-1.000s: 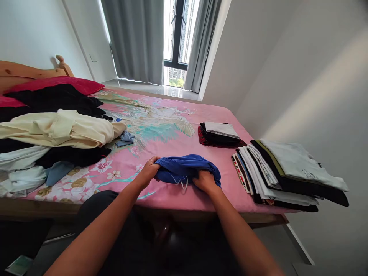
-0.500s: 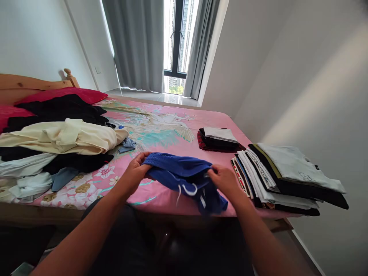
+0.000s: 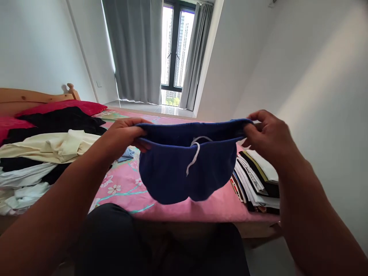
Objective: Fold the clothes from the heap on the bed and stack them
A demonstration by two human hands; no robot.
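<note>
Blue shorts [image 3: 169, 174], one pair: held up above the near edge of the bed [image 3: 212, 209], waistband stretched, white drawstring [image 3: 194, 159] hanging at front. Left hand [image 3: 129, 132]: grasping one waistband end. Right hand [image 3: 266, 132]: grasping the other. Flanking: loose clothes [image 3: 61, 145], left; folded stack [image 3: 253, 182], right.

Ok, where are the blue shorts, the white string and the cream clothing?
Blue shorts [image 3: 168, 172]: head view, on the front cloth below the waistband.
White string [image 3: 193, 159]: head view, on its dangling end.
Cream clothing [image 3: 61, 146]: head view, on its bunched middle.
</note>
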